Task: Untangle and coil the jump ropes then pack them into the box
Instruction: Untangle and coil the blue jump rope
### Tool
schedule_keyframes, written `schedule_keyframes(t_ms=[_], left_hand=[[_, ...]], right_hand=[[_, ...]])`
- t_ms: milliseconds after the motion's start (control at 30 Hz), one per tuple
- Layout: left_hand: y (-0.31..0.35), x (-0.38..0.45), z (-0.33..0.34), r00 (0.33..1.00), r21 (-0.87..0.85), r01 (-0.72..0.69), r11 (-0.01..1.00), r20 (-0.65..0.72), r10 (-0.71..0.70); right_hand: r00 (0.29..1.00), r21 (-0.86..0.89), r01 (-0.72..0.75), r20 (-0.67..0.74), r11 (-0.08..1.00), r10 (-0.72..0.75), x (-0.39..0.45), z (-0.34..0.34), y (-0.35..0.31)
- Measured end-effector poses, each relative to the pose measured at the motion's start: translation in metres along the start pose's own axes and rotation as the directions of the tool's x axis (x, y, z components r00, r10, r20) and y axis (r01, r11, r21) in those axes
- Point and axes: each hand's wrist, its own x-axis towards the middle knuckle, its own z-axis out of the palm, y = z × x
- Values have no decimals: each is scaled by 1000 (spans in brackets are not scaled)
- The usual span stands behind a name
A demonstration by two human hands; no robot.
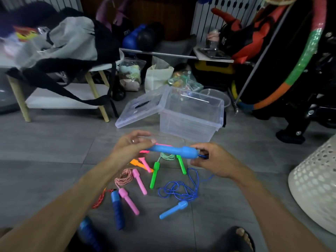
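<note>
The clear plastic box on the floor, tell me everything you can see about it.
The clear plastic box stands upright on the grey tiled floor, beyond both hands. It is see-through, rectangular, with a thick rim, and open; no rope shows inside. Its clear lid leans tilted against the box's left side, its lower edge on the floor.

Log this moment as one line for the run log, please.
left hand: holds blue handle | right hand: pinches blue rope at handle end | box: open | other ropes: on floor
</note>
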Motion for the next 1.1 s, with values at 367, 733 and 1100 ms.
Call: schedule_keyframes(t_ms=[367,733,1100], left_hand=[[-8,-9,27,938,625,-335,705,290,189],[2,-19,23,928,285,-39,958,366,-71],[23,-21,14,968,-490,69,869,242,59]], right_hand=[[989,118,72,-134,990,-56,19,16,-23],[971,232,97,-236,968,-41,13,25,-36],[982,238,-186,10,953,189,1,8,-25]])
